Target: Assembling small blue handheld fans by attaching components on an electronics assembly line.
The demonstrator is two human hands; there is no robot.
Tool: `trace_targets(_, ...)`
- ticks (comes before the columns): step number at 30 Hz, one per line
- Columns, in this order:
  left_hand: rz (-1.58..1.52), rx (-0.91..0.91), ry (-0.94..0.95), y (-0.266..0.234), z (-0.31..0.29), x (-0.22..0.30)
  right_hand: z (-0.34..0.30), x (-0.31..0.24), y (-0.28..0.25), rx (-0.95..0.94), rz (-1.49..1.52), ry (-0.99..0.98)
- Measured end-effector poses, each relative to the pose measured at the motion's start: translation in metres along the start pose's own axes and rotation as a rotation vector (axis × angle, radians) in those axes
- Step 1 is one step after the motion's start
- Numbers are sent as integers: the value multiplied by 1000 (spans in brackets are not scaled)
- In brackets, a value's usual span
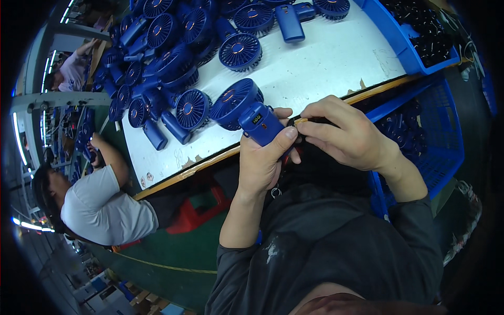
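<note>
My left hand (261, 164) is wrapped round the handle of a blue handheld fan (262, 128), its thumb across the lower end. The fan's round head points away to the upper left, and a small display glows on the handle. My right hand (353, 135) is at the handle's bottom end, with thumb and fingers pinched together. A small dark piece (292, 122) shows by those fingertips, too small to name. Close beyond the held fan, another blue fan (192, 108) lies on the white tabletop (320, 68).
Many blue fans (163, 31) are heaped at the table's far left. A blue bin (394, 31) of dark parts stands at the far right, above a blue crate (441, 147). At left, a person in a white shirt (100, 205) sits near a red stool (202, 212).
</note>
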State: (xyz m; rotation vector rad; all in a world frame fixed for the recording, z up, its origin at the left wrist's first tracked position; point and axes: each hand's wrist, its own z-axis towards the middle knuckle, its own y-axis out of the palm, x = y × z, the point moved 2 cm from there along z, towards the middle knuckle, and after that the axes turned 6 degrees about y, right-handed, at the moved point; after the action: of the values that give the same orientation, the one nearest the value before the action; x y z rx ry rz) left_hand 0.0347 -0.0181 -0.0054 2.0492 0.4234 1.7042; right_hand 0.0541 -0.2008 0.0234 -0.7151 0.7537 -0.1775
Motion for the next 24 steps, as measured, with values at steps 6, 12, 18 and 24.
trace_targets(6,-55,-231,-144,-4,-11,-6,26,6,0,11,158,-48)
trace_targets(12,-261,-226,-102,-2,-15,-17,39,-2,9,-27,47,-37)
trace_targets(18,-290,64,-52,14,-8,-18,18,-14,23,-68,-73,131)
trace_targets(24,380,-129,243,-2,-12,-35,-1,-16,37,58,71,284)
